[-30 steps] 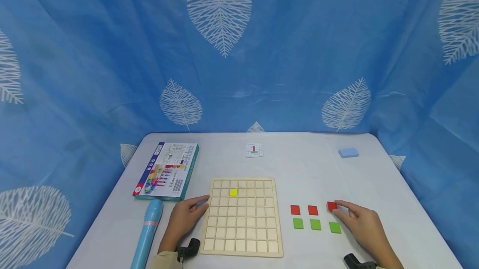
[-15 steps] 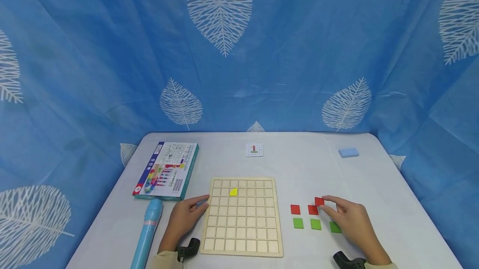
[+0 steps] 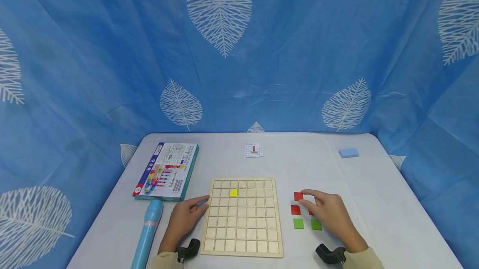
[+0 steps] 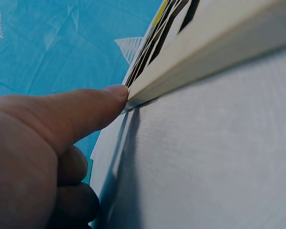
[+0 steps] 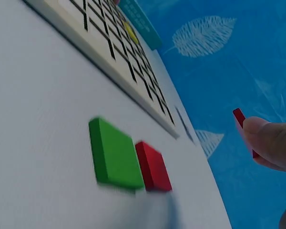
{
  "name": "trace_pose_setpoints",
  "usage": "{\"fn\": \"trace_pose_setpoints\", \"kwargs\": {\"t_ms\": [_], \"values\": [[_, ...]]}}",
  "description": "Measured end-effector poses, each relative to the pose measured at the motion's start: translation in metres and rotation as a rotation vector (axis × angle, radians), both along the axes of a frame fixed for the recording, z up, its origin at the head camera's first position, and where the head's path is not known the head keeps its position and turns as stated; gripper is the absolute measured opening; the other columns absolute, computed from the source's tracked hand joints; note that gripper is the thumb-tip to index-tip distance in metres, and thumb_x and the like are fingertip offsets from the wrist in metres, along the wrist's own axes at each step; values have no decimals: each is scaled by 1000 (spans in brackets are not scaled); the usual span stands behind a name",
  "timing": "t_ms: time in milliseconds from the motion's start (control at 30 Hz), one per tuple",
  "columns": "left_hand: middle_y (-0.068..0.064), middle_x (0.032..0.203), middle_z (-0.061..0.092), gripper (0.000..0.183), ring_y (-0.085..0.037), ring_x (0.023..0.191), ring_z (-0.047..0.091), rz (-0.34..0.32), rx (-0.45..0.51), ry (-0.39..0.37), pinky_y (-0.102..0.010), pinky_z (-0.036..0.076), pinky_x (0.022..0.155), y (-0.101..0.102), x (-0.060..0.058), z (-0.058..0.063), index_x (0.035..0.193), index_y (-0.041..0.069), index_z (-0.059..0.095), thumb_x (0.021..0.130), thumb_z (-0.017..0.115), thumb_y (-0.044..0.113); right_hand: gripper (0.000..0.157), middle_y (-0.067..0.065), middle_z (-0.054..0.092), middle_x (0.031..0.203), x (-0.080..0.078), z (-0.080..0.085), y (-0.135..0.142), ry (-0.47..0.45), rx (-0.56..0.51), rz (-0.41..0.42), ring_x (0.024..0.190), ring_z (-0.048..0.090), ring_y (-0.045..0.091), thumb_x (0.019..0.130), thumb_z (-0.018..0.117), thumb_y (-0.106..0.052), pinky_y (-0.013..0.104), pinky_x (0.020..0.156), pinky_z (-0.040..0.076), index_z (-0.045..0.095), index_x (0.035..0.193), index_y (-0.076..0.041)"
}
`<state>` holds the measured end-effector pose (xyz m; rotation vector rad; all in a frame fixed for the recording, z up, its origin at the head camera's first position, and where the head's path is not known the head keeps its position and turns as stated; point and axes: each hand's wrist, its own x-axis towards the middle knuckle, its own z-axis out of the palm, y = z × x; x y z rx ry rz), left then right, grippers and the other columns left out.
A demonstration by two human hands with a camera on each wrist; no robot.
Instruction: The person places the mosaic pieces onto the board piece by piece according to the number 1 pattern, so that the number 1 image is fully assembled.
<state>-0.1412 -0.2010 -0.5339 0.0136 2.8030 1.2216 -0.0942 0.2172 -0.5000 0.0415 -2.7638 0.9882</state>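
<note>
A pale wooden grid board lies in the middle of the table, with one yellow tile in a cell of its second row. My left hand rests beside it, thumb and forefinger touching its left edge; the left wrist view shows the thumb against that edge. To the right of the board, my right hand pinches a red tile between thumb and fingers, above the table. Below it lie another red tile and green tiles; the hand partly hides one more red tile.
A small card with a coloured grid pattern lies behind the board. At the left are a flat game box and a light-blue cylinder. A blue block sits at the back right, before a blue leaf-print curtain.
My right hand has lifted the red tile from the right end of the row and carried it left, toward the board. The left hand stays at the board's edge.
</note>
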Motion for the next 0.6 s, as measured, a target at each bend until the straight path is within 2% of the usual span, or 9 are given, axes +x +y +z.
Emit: {"fn": "trace_pose_setpoints", "kwargs": {"t_ms": [167,300,433,600], "values": [[6,51,37,32,-8,47,29,3,-6,3,-25,28,51,-1,1,1,124,22,76,93,77,30,28,-12,27,51,-10,0,-18,12,-27,69,46,21,4,84,86,-27,24,45,24,79,109,-17],[6,51,37,32,-8,47,30,1,-3,0,-25,28,52,-1,1,1,124,22,76,93,77,30,28,-14,28,49,-17,0,-32,6,-67,121,44,23,3,85,85,-31,23,45,23,79,110,-18],[6,52,37,32,-8,48,30,-1,7,-6,-25,28,52,-1,0,1,124,22,76,93,77,30,28,-14,28,48,-25,1,-44,26,-90,156,41,25,4,85,85,-31,23,44,23,80,109,-18],[6,52,38,32,-9,48,31,4,-6,-4,-26,29,52,0,0,1,124,23,76,93,77,30,30,-14,24,51,-32,3,-59,30,-94,181,46,19,3,83,86,-31,22,47,20,80,108,-15]]}}
